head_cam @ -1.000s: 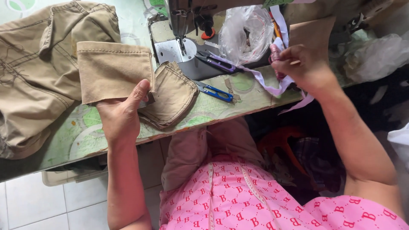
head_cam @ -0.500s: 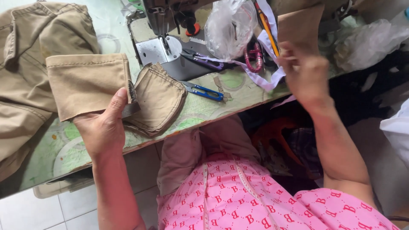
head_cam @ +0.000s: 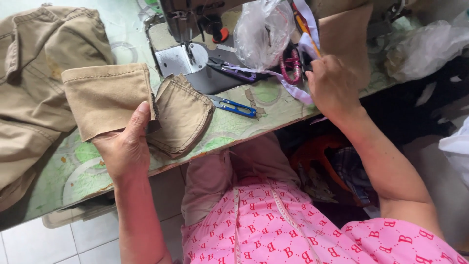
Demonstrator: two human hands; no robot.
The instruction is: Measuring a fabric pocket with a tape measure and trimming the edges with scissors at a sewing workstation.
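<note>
On the green worktop [head_cam: 73, 181], the left hand [head_cam: 128, 146] pinches a tan cuff piece [head_cam: 105, 98] flat, thumb over its raw edge, beside a curved pocket piece [head_cam: 181, 117]. Right hand [head_cam: 333, 88], fingers curled, grips white ribbon [head_cam: 288, 88] (ready for feeding, apparently). Clear plastic bag [head_cam: 261, 32] sits beside the sewing machine [head_cam: 190, 29].

Matt tan cloth sleeve [head_cam: 105, 98], glossy plastic bag [head_cam: 261, 32], prob. metal snips [head_cam: 234, 106].

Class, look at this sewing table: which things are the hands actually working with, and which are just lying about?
In hand:
left hand on tan cloth piece
right hand at white ribbon

Lying about:
blue snips
clear plastic bag
tan jacket
pink scissors
</note>
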